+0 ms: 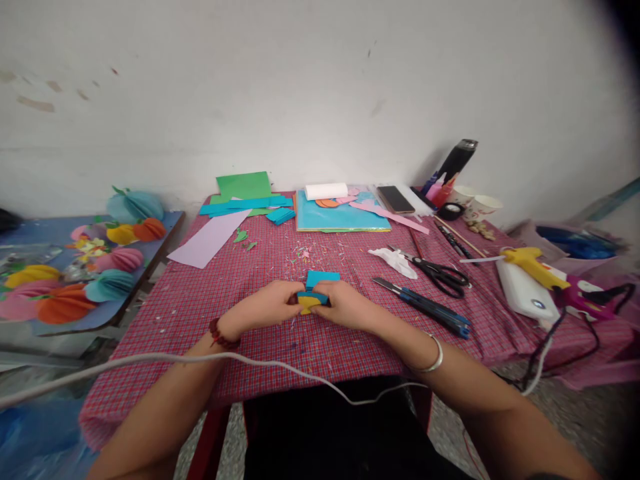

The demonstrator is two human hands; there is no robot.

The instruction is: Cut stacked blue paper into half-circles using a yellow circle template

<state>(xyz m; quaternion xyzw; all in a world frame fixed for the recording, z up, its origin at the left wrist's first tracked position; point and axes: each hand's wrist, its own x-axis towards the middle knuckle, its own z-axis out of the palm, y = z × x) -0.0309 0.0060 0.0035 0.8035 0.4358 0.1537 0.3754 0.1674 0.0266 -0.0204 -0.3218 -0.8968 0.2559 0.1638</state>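
At the near middle of the table, my left hand (pixel 267 305) and my right hand (pixel 347 305) meet around a small piece of yellow and blue paper (pixel 309 302). Fingers of both hands are closed on its two sides, and they hide part of it. Just beyond the fingertips shows a blue paper rectangle (pixel 323 276); whether it touches the held piece I cannot tell. To the right of my right hand lie a blue utility knife (pixel 430 310) and black-handled scissors (pixel 443 275).
Paper scraps dot the checked tablecloth (pixel 200 293). Blue strips (pixel 245 205), a lilac sheet (pixel 213 240) and a phone (pixel 395 199) lie farther back. A yellow glue gun (pixel 533 265) rests right. Paper pumpkins (pixel 67 303) sit on a left side table. A white cable (pixel 280 365) crosses in front.
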